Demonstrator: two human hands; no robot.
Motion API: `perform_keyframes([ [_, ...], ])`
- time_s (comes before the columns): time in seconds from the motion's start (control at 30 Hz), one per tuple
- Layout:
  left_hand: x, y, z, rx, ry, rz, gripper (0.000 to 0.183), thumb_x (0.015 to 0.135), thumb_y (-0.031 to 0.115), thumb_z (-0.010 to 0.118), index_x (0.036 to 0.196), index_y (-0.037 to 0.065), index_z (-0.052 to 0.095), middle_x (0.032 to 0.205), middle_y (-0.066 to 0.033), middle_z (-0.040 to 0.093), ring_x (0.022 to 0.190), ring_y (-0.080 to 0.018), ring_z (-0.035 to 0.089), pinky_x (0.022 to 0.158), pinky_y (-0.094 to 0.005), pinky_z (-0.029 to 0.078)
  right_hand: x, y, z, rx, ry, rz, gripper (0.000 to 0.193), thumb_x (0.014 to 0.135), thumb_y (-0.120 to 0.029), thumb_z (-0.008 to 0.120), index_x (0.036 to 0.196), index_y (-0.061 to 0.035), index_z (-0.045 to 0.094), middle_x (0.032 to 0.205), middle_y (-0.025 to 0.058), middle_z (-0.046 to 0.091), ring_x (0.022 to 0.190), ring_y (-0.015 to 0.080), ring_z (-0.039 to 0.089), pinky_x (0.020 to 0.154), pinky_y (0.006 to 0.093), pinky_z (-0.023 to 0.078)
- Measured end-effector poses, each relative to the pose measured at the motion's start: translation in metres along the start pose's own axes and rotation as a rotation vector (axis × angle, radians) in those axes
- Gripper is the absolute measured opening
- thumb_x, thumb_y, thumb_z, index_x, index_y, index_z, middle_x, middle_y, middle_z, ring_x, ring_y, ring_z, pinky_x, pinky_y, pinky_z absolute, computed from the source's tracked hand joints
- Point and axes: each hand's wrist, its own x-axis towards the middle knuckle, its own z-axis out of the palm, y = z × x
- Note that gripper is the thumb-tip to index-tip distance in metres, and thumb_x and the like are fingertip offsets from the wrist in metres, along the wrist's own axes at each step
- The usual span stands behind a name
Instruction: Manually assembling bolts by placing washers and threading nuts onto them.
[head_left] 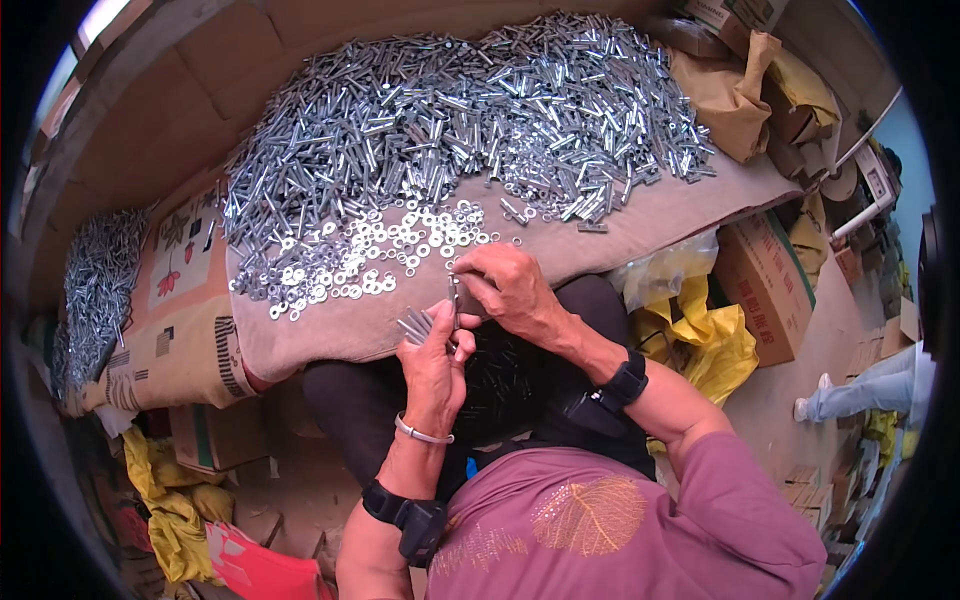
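Note:
My left hand (432, 355) is closed around several slim metal bolts (413, 325), their ends fanned out past the thumb. One bolt (454, 290) stands upright from its fingertips. Beside that bolt's top, my right hand (512, 290) has thumb and forefinger pinched together. A small ring shows at those fingertips, but whether they grip it cannot be made out. Just beyond both hands lie loose flat washers (375, 235) on the brown cloth (340, 325). Farther back, a large heap of silvery bolts (430, 110) covers the cloth.
Another heap of thin metal parts (103, 285) lies at the far left. Smaller nuts or rings (535, 175) sit at the main heap's near edge. To the right are a cardboard box (765, 290) and yellow sacks (705, 335). Another person's leg (865, 385) shows at the right.

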Motion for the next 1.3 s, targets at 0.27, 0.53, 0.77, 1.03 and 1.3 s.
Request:
perform_keyframes([
  [0.27, -0.006, 0.002, 0.001, -0.014, -0.059, -0.051, 0.02, 0.09, 0.013, 0.059, 0.101, -0.003, 0.057, 0.076, -0.0135, 0.063, 0.05, -0.0101, 0.051, 0.041, -0.0183, 0.034, -0.008, -0.01, -0.006, -0.119, -0.049, -0.157, 0.024, 0.07, -0.01, 0.064, 0.091, -0.0002, 0.058, 0.08, 0.0125, 0.06, 0.079, 0.0307, 0.06, 0.069, 0.0378, 0.048],
  [0.53, -0.017, 0.018, -0.029, -0.224, -0.052, -0.204, 0.016, 0.091, 0.012, 0.056, 0.101, 0.0, 0.055, 0.081, -0.0118, 0.063, 0.05, -0.0081, 0.047, 0.043, -0.018, 0.034, -0.003, -0.016, 0.015, -0.13, -0.071, -0.419, 0.031, 0.065, -0.011, 0.066, 0.093, -0.003, 0.058, 0.077, 0.0091, 0.057, 0.076, 0.0273, 0.056, 0.072, 0.0386, 0.047],
  [0.77, -0.023, 0.03, -0.042, -0.139, 0.07, -0.084, 0.017, 0.091, 0.016, 0.058, 0.097, 0.001, 0.056, 0.079, -0.0122, 0.062, 0.048, -0.0076, 0.046, 0.043, -0.0172, 0.032, 0.021, -0.008, 0.057, -0.43, -0.069, -0.243, 0.016, 0.074, -0.011, 0.059, 0.089, -0.0064, 0.061, 0.081, 0.0078, 0.058, 0.083, 0.0245, 0.057, 0.087, 0.041, 0.041],
  [1.03, -0.011, 0.022, -0.028, -0.076, 0.064, -0.03, 0.016, 0.091, 0.015, 0.058, 0.096, 0.0, 0.057, 0.078, -0.013, 0.063, 0.049, -0.0086, 0.048, 0.041, -0.0174, 0.033, 0.021, -0.004, 0.05, -0.468, -0.011, -0.189, 0.005, 0.074, -0.01, 0.056, 0.075, -0.0053, 0.057, 0.076, 0.0085, 0.053, 0.08, 0.0244, 0.056, 0.084, 0.0408, 0.04],
  [1.3, -0.007, 0.015, -0.018, -0.069, 0.054, -0.016, 0.016, 0.091, 0.015, 0.059, 0.096, 0.0, 0.057, 0.076, -0.0134, 0.063, 0.049, -0.009, 0.049, 0.04, -0.0178, 0.033, 0.014, 0.0, 0.025, -0.265, 0.027, -0.102, 0.009, 0.074, -0.009, 0.062, 0.081, -0.0049, 0.059, 0.077, 0.0095, 0.054, 0.081, 0.0268, 0.055, 0.082, 0.0405, 0.04],
])
